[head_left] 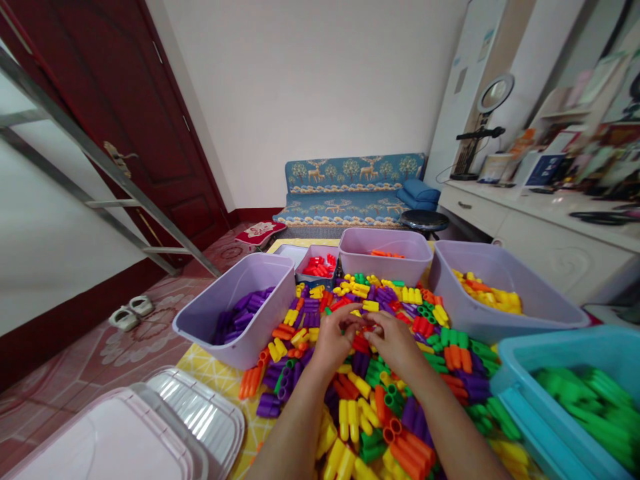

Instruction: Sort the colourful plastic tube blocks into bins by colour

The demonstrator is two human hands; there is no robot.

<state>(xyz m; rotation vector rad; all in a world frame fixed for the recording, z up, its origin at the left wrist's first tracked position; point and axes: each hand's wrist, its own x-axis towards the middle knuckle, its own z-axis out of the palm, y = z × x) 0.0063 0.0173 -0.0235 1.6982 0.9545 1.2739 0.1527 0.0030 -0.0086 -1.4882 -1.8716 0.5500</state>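
My left hand and my right hand meet above a pile of bullet-shaped plastic blocks, with their fingers curled in and thumbs close together. Between the fingertips is a red plastic block, partly covered by both hands. Around them lie yellow blocks, orange blocks, purple blocks and green blocks. Many are joined side by side in short rows, their hollow ends showing on some. My forearms hide part of the pile.
Lilac bins hold purple blocks, orange blocks and yellow blocks. A small box has red ones. Green blocks fill a turquoise bin at right. Stacked lids lie at left; beyond stands a blue sofa.
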